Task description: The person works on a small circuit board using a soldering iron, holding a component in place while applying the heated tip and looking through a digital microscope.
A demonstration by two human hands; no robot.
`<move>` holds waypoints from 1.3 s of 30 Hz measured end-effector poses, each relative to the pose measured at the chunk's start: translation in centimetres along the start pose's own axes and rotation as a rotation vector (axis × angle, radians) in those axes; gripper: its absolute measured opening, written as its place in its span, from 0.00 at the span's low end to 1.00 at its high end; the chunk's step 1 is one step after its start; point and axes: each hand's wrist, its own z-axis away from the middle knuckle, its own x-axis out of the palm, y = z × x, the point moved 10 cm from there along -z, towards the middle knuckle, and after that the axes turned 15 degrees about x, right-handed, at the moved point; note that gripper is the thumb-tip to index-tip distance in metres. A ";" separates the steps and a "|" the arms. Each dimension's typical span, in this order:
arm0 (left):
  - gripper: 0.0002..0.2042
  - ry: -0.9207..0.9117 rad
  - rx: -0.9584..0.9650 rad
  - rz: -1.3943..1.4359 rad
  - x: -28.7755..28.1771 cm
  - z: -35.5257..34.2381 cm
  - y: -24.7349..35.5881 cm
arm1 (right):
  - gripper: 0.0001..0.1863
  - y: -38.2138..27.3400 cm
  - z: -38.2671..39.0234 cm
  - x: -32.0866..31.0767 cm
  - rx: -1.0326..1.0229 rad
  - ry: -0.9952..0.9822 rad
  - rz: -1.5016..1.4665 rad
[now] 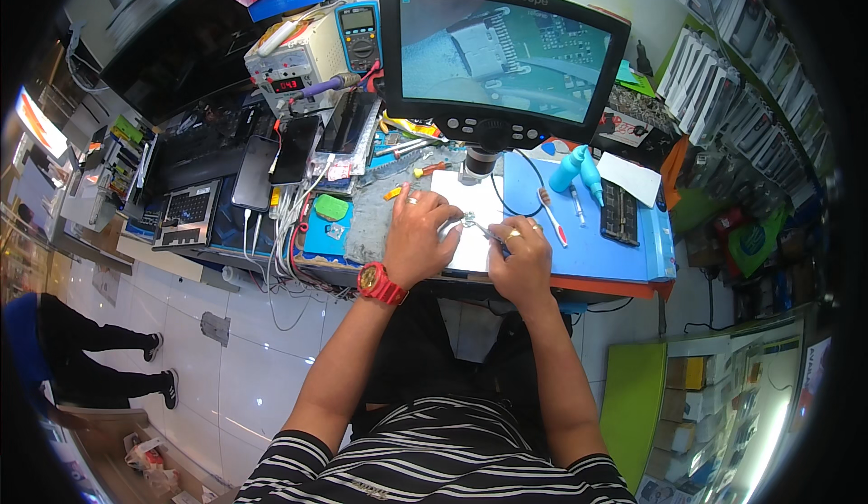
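Observation:
My left hand (419, 235), with a red watch at the wrist, is closed on a slim metal tool (451, 222) that points at a small circuit part (469, 218). The part lies over a white mat (466, 255), below the microscope's lens (477, 163). My right hand (520, 255) pinches another thin tool (485, 231), its tip at the same part from the right. The monitor (503, 47) shows a magnified connector on a green board, with a tool tip beside it. The fingertips of both hands are partly hidden.
Blue bottles (566, 170), a red-white brush (553, 217) and a black tray (618, 210) sit right on a blue mat (601, 255). Left are phones (255, 171), cables, a power supply (305, 70) and a multimeter (359, 37). Another person's legs (104, 341) show at lower left.

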 end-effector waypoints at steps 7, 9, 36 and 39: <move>0.07 0.007 0.006 -0.006 0.0 0.1 0.0 | 0.10 -0.2 0.0 0.0 -0.001 0.002 0.006; 0.07 0.009 0.008 -0.007 0.0 0.1 -0.1 | 0.10 -0.2 0.0 0.0 -0.004 0.005 0.006; 0.08 -0.006 0.006 -0.005 0.0 0.0 0.0 | 0.11 0.0 0.1 -0.1 -0.011 0.008 -0.020; 0.08 -0.005 0.006 -0.002 0.0 0.0 0.0 | 0.11 -0.1 0.1 -0.1 -0.008 0.001 -0.017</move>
